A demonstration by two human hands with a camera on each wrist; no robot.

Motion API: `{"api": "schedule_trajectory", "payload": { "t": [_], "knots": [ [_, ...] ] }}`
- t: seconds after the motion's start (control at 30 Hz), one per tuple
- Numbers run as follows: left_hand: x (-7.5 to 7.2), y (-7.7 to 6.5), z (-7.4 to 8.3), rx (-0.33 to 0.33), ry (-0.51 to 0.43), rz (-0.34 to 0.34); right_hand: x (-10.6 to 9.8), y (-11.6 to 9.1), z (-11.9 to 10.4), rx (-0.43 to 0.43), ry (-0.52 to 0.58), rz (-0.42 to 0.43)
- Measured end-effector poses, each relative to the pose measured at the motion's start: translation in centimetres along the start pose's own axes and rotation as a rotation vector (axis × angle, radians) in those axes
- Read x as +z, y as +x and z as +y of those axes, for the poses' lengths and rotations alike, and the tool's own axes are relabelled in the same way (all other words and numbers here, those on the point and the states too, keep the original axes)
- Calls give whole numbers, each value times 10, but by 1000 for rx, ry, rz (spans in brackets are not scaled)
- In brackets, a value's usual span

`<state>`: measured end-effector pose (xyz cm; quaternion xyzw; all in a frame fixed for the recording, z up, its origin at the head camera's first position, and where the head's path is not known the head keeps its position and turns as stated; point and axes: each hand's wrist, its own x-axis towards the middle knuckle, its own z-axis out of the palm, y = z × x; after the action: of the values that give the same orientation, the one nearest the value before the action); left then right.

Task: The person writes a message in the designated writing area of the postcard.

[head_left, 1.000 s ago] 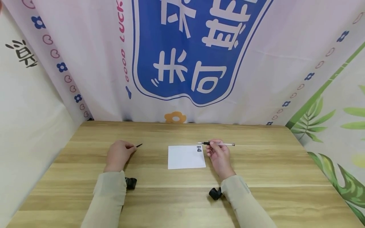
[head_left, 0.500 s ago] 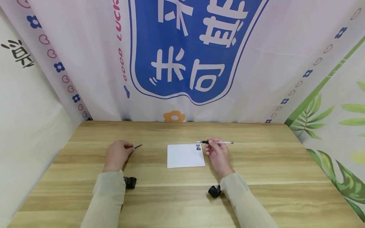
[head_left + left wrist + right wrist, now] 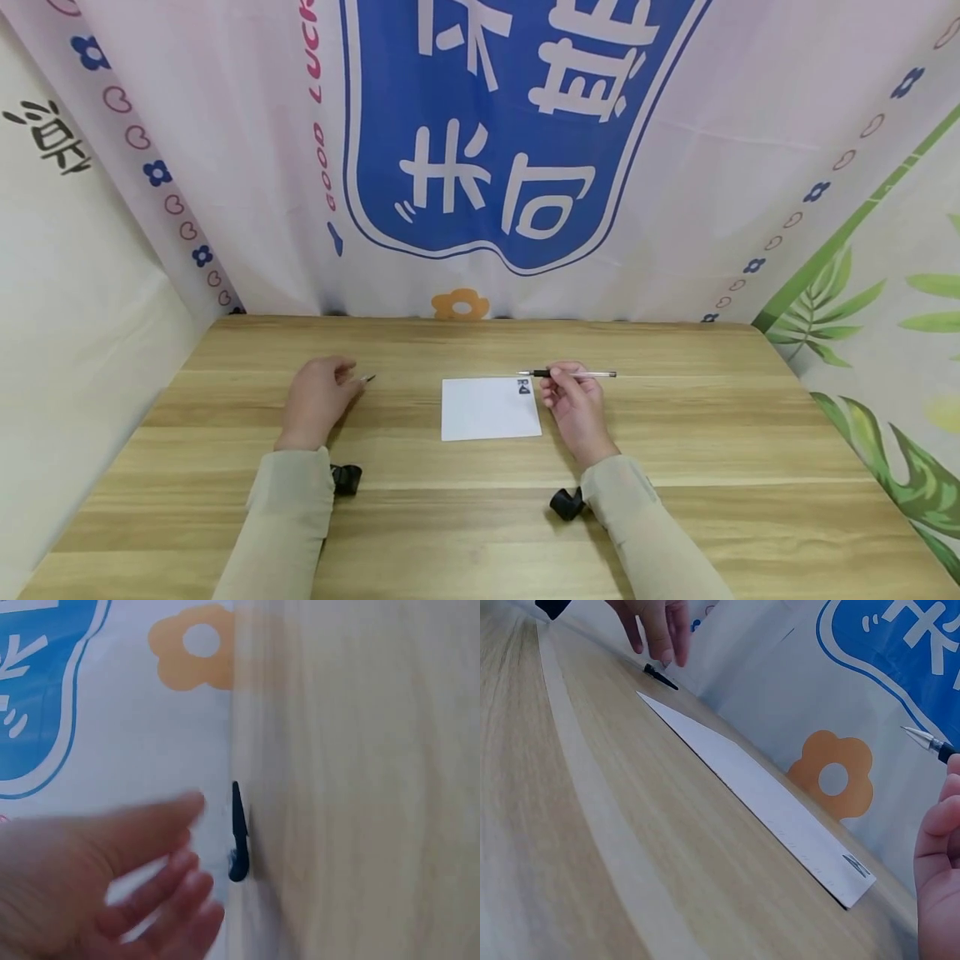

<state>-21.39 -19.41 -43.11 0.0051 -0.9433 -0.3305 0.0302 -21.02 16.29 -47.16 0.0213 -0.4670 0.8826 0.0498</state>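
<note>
In the head view my right hand (image 3: 576,408) pinches a pen (image 3: 600,374) with a clear barrel and black grip. Its uncapped tip points left, above the far right corner of a white card (image 3: 483,410). Dark marks show in that corner. At the left, a black pen cap (image 3: 368,378) lies by the fingertips of my left hand (image 3: 315,402). The left wrist view shows the cap (image 3: 238,836) on the table, a small gap away from the loosely bent fingers. Most of the pen is out of frame in the right wrist view, where the tip (image 3: 922,737) shows.
A wood-grain table (image 3: 450,533) carries everything. Behind it hangs a white curtain (image 3: 262,167) with a blue printed sign and an orange flower. Black wrist devices sit at the left cuff (image 3: 347,480) and the right cuff (image 3: 567,504).
My left fingers have let go of the pen cap, which now lies on the table, and have spread apart a little. The right hand keeps the pen at about the same place.
</note>
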Motion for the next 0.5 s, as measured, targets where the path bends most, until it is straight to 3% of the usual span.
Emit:
{"api": "schedule_trajectory", "payload": {
  "t": [0.23,0.4,0.5],
  "knots": [
    [4,5,5,265,-3,-126,1,-1,-1,16,-11,20],
    [13,5,13,366,38,-201,2,-1,-2,18,-21,10],
    [21,3,18,391,79,-258,1,-1,-1,20,-20,13]
  ]
}}
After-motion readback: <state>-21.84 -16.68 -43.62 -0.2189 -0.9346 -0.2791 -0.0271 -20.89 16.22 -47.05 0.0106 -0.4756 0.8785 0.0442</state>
